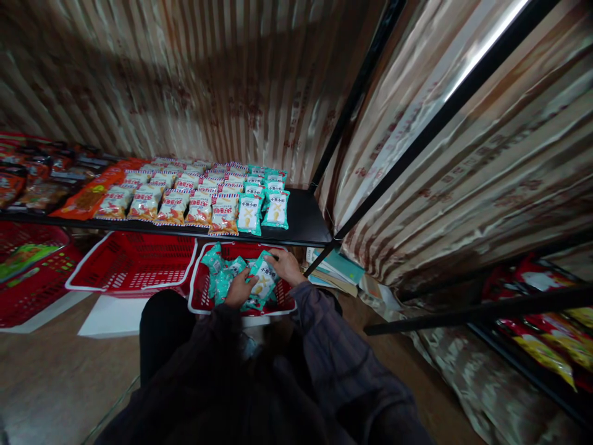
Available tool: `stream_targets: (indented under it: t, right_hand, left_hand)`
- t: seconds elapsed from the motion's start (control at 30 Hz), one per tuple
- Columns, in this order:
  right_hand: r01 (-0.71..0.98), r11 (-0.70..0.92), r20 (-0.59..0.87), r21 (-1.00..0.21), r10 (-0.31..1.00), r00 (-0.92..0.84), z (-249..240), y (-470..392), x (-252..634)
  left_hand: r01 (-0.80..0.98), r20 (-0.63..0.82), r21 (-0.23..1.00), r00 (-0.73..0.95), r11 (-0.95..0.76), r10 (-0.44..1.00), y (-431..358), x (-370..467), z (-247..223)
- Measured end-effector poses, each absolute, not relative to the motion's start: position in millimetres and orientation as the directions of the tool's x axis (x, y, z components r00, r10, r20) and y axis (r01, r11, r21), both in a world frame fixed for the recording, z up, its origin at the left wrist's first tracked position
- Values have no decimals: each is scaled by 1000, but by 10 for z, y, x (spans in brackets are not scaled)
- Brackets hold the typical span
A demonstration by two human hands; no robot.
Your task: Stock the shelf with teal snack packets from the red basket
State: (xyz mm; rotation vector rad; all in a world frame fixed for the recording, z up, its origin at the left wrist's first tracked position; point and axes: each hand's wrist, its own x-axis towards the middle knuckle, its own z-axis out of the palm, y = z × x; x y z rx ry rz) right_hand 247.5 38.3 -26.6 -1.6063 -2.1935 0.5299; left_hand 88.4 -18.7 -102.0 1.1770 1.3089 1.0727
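Over a red shopping basket (196, 290) with a white rim, my right hand (286, 267) grips a teal-and-white snack bag (265, 281) by its upper right side. My left hand (239, 289) is closed at the same bag's left edge, its fingertips partly hidden. The bag tilts, its printed front facing up. Beneath and left of it lie several more teal snack bags (222, 283), heaped in the basket. On the black shelf (306, 216) just beyond, teal bags (277, 209) stand in two columns at the right end.
White-and-orange snack bags (200, 207) fill rows left of the teal ones, then orange and dark packets (34, 176). Two other red baskets (143, 250) sit to the left. Black metal posts (343, 117) and books (343, 269) are at right, with red-yellow packets (546, 334) beyond.
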Motion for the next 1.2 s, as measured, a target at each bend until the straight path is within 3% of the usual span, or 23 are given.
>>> stream_targets:
  t: [0.27, 0.43, 0.57, 0.67, 0.8, 1.2]
  right_hand:
    - [724, 267, 55, -635, 951, -303, -164, 510, 2496]
    - [483, 244, 60, -841, 929, -365, -166, 556, 2551]
    - [262, 58, -36, -963, 940, -339, -179, 539, 2574]
    - [136, -74, -109, -988, 957, -268, -207, 519, 2552]
    - [56, -125, -132, -991, 981, -146, -230, 515, 2502]
    - [31, 21, 19, -999, 999, -48, -123, 596, 2406]
  left_hand:
    - [-210, -215, 950, 92, 230, 972, -302, 877, -833]
    - [-309, -270, 915, 13, 260, 963, -290, 842, -712]
    - [-322, -264, 917, -50, 235, 963, -255, 793, -662]
    - [-309, -254, 925, -74, 220, 964, -250, 780, -662]
    - [-310, -276, 924, -132, 225, 952, -266, 789, -656]
    - [-439, -258, 867, 7, 235, 966, -314, 833, -405]
